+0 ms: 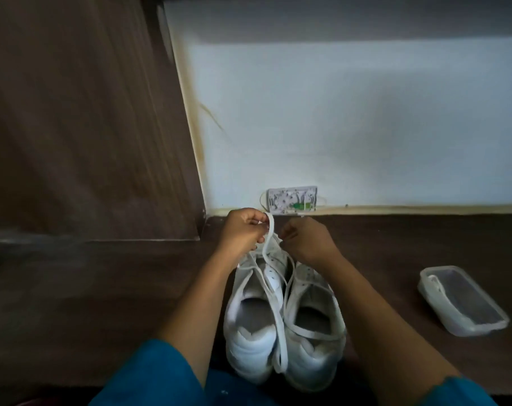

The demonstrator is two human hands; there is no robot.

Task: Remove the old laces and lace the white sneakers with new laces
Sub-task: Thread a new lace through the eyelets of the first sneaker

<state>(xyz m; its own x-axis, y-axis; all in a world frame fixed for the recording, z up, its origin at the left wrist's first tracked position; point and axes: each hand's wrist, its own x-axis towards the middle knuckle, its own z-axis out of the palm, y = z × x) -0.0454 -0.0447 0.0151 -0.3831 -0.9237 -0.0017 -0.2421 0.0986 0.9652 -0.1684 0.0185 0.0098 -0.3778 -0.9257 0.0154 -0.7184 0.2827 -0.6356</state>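
Observation:
Two white sneakers stand side by side on the dark wooden floor, heels toward me: the left sneaker [253,317] and the right sneaker [315,326]. A white lace [274,291] runs from the left sneaker's toe end back over its opening and hangs down between the heels. My left hand [244,230] grips a loop of that lace above the toe end. Over the front of the right sneaker, my right hand [306,238] has its fingers curled, seemingly pinching a lace, though the contact is hidden. Another lace strand lies across the right sneaker's opening.
A clear plastic container [462,301] lies on the floor at the right. A wall socket plate [291,199] sits low on the white wall just beyond my hands. A wooden panel [88,118] rises at the left.

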